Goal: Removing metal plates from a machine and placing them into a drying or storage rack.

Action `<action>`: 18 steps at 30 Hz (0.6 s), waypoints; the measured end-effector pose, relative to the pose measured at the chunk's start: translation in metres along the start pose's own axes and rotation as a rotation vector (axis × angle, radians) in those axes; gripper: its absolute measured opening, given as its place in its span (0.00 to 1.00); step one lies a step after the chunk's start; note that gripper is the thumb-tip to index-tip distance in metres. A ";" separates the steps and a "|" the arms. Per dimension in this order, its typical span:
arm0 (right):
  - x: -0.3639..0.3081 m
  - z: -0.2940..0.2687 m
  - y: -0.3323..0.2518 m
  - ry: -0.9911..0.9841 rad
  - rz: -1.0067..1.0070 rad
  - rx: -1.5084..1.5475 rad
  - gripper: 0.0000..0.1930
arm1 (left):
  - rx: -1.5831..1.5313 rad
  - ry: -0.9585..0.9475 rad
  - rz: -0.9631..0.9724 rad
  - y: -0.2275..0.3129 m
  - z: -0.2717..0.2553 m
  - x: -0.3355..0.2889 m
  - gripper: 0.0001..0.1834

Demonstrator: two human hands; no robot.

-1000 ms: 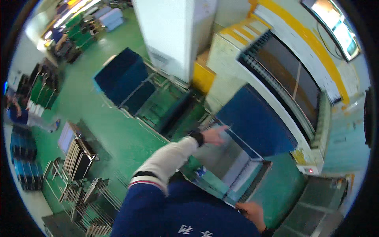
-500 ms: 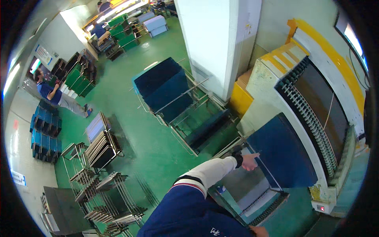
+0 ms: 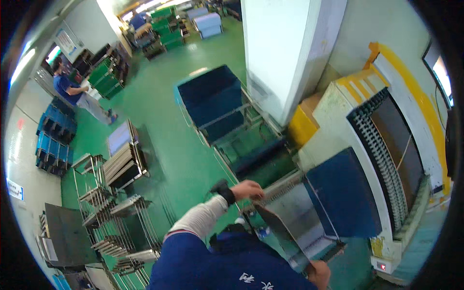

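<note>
A thin, flat grey-brown panel [image 3: 276,223] stands tilted on edge between my two hands. My left hand [image 3: 248,190], with a dark band at the wrist, is closed at the panel's far corner. Its fingers curl over the edge. At the near end, my right hand [image 3: 318,274] grips the same panel, and part of that hand is cut off by the lower edge of the view. Just right of the panel is a metal rack [image 3: 332,247] with slotted, toothed side rails. A dark blue board [image 3: 344,193] stands against its right side.
A machine with rows of rollers [image 3: 382,159] stands at the right. Beyond the rack is a wire-frame cart [image 3: 224,145] with blue boards beside a white pillar [image 3: 275,53]. Metal racks [image 3: 92,203] stand at the left. Another person [image 3: 79,92] stands at the far left.
My left hand has moved left, from the rack's right side to the panel's far corner. The panel now shows upright between both hands. My right hand has come further into view.
</note>
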State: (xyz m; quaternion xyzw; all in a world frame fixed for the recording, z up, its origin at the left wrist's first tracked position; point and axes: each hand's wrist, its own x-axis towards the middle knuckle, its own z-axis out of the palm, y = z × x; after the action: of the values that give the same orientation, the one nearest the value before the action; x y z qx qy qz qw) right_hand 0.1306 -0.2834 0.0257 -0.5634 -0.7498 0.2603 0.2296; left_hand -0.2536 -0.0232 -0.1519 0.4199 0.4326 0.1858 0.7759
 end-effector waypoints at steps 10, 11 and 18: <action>-0.026 0.062 0.020 0.198 0.411 -0.119 0.09 | -0.123 0.348 0.006 -0.063 -0.093 0.041 0.14; -0.033 0.068 0.034 0.184 0.437 -0.150 0.10 | -0.031 0.421 0.019 -0.073 -0.097 0.053 0.13; -0.020 0.099 0.026 0.186 0.693 0.051 0.10 | 0.986 0.309 0.482 -0.159 -0.160 0.111 0.09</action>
State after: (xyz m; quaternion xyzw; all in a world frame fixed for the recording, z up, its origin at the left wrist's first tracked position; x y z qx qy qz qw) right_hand 0.0917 -0.3094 -0.0675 -0.7995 -0.4834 0.2889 0.2091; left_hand -0.3362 0.0360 -0.3826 0.7873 0.4684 0.1929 0.3514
